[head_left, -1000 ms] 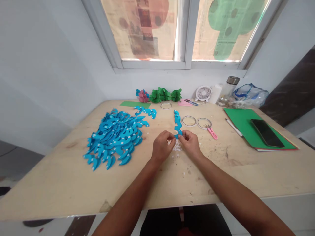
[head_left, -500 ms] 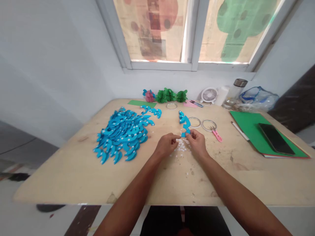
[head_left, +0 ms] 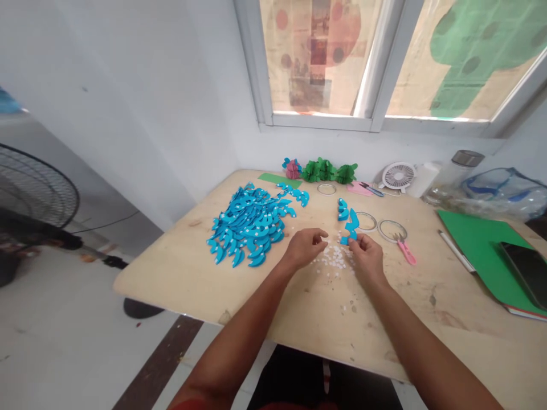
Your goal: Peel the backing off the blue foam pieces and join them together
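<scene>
Right hand (head_left: 368,259) pinches near end of blue paper strip (head_left: 352,226), over bench (head_left: 179,267) middle; long axis runs from grip toward far edge. Left hand (head_left: 305,249) farther off, fingertips parted, beside white bits (head_left: 336,257).

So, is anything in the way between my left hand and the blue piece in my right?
Nothing visible blocks it. Between the left hand and the blue piece in the right hand are only small white bits, lying low.
</scene>
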